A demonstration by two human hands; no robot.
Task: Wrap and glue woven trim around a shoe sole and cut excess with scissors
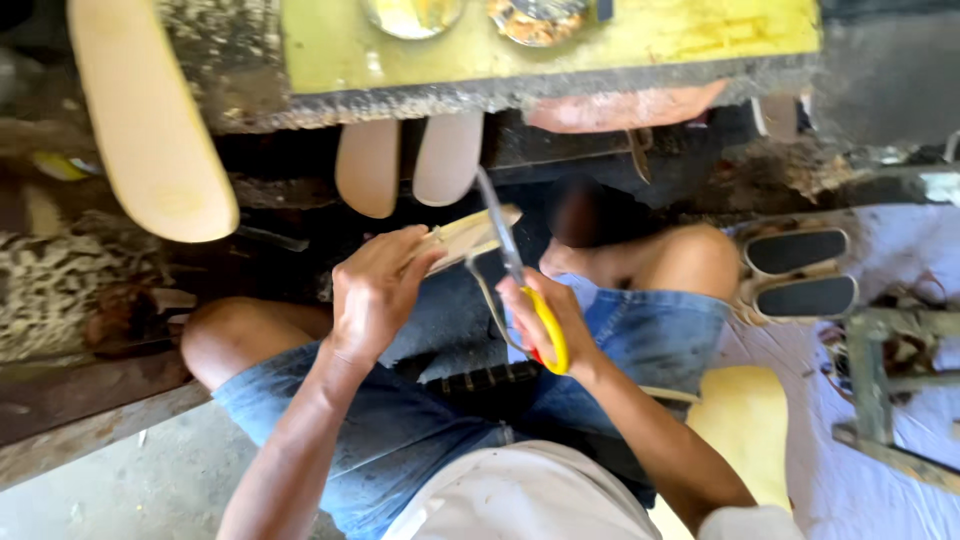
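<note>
left hand [375, 290] clamped the pale sole piece [468, 238] steady above the knees while right hand [545, 325], fingers wrapped round the yellow-handled scissors [515, 275], angled the blades into its edge.

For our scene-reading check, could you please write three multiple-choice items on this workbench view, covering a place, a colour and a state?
1. Where is the pale wooden piece?
A. On the floor
B. In the left hand, above the lap
C. On the yellow bench top

2. What colour is the saw handle?
A. Yellow
B. Blue
C. Black

3. How is the right hand?
A. Open and flat
B. Resting on a knee
C. Closed around the handle

Answers: 1 B, the left hand pinches the piece over the denim shorts; 2 A, yellow shows past the fingers; 3 C, its fingers wrap the grip.
</note>
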